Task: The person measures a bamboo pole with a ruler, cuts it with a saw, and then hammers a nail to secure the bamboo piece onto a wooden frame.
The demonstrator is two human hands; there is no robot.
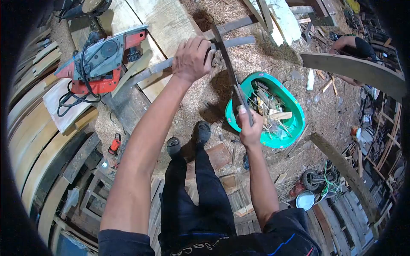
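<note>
My left hand [192, 58] is wrapped over a narrow grey wooden strip [237, 42] and presses it down near the edge of the pale planks [160, 17]. In my right hand [250, 127] is the handle of a long saw [227, 59], its dark blade reaching up and away from me. The blade crosses the strip just right of my left hand's fingers. Below the saw, partly behind my right hand, sits a green basin [297, 112] holding wood scraps.
A red and grey power tool [102, 62] with a black cable lies at the left. Curved boards [350, 70] stand at the right, where a person [356, 47] is partly visible. Sawdust covers the floor around my feet. A white bucket [305, 199] is at the lower right.
</note>
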